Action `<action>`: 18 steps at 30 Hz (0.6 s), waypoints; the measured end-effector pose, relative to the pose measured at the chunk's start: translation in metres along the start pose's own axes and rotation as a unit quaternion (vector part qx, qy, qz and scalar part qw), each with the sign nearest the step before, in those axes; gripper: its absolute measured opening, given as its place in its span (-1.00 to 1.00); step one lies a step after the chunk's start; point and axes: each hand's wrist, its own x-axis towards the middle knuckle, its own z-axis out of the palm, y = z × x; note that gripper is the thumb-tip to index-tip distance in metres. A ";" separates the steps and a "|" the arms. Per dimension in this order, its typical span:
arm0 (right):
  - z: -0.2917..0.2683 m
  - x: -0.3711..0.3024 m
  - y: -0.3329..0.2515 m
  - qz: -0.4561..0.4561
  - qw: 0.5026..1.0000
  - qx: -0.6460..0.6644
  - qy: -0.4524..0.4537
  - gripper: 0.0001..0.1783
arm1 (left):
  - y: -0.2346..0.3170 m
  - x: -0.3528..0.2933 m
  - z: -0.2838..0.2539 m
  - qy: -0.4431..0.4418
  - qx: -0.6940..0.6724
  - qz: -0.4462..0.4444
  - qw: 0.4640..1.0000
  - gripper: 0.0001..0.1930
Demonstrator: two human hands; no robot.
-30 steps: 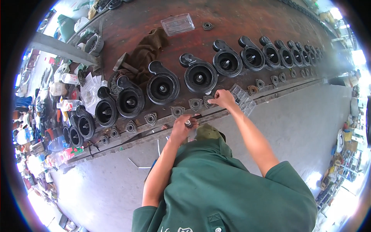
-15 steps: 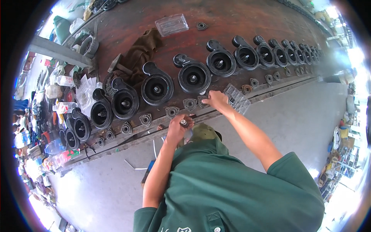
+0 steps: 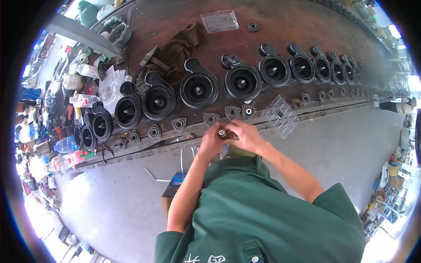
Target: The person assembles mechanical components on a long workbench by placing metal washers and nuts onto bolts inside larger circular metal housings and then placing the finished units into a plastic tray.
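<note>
My left hand is closed around a short round stack of small metal-and-dark rings, its pale end facing up. From the other side my right hand meets it, thumb and fingertips pinching at the stack's top; whether one ring is loose between them is hidden. Just beyond both hands, on the bench edge, lies a metal flange with a bright ring in its centre. Beside it are a second flange and a third flange, their centres dark.
Black pump housings with upright shafts line the bench. More flanges run along its near edge. A clear plastic compartment tray overhangs that edge. Behind lie a hammer, brown cloth and a clear lid.
My right hand has drawn back from the flange to the stack in my left hand. That flange, covered before, now shows a bright ring in its centre. The whole view has shifted.
</note>
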 end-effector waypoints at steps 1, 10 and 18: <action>0.009 -0.001 0.003 0.013 1.000 -0.005 0.001 -0.57 | 0.000 -0.002 0.001 -0.001 -0.005 -0.001 1.000 -0.62; 0.031 -0.006 0.005 0.058 0.998 -0.005 -0.014 -0.60 | -0.013 -0.004 -0.014 0.017 0.018 -0.018 1.000 -0.62; 0.039 0.002 0.016 0.137 0.980 0.147 0.006 -0.60 | -0.003 0.001 -0.017 0.034 0.061 -0.016 0.997 -0.63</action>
